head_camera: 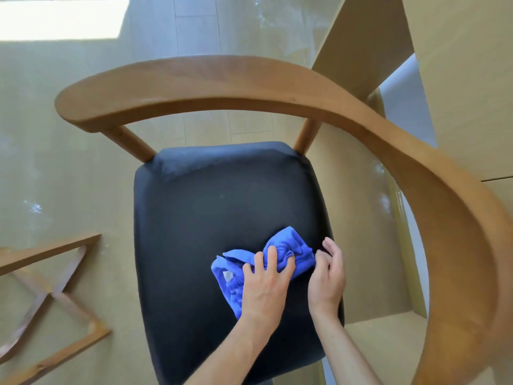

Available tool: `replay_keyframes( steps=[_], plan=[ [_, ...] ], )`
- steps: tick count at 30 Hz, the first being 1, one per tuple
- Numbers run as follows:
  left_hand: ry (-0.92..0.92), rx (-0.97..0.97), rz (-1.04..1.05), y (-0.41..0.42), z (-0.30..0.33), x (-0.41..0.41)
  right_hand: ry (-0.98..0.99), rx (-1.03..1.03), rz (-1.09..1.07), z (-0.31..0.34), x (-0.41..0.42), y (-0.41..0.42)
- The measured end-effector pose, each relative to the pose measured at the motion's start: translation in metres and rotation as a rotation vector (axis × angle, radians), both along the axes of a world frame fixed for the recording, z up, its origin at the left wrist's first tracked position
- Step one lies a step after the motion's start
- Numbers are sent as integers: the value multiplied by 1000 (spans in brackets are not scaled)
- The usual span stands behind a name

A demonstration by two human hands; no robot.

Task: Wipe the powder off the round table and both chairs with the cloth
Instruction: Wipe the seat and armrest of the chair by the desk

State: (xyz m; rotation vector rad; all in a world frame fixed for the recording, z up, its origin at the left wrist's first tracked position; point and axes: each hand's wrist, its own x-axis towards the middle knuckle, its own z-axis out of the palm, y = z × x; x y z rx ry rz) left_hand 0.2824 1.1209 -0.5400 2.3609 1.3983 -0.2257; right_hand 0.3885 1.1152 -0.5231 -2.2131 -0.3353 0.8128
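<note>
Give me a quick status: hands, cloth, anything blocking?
Left hand gripping blue cloth on chair seat. Right hand pinching cloth's edge. Nothing blocking.

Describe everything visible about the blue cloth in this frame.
The blue cloth is a soft, fuzzy-looking rag, bunched and creased rather than spread flat. It lies on the chair's black padded seat, toward its right front part. The left hand presses on its middle with curled fingers; the right hand pinches its right edge.
</note>
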Motion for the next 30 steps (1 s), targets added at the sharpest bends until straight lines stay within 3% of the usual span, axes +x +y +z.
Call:
replay_keyframes(
  steps=[3,6,8,11,16,20,21,25,28,30],
  plan=[
    [-166,-22,104,5,15,-7,-12,-234,39,7,-11,1],
    [-235,-15,246,9,26,-28,188,-465,-50,10,-31,4],
    [-140,40,241,11,26,-46,322,-423,-119,11,-48,6],
    [-165,35,130,9,22,-61,300,-360,-106,12,-66,10],
    [-346,-254,99,-8,38,-60,242,-447,43,14,-72,18],
    [-454,-568,75,-15,39,-81,-3,-538,374,11,-66,18],
    [-461,-548,92,-10,37,-90,-66,-529,444,10,-65,16],
    [-361,-72,166,32,19,-130,-343,-435,611,6,-46,18],
    [-56,16,177,71,7,-157,-473,-360,538,-3,-21,40],
    [47,24,191,86,-5,-169,-487,-358,526,-11,-13,51]
  ],
)
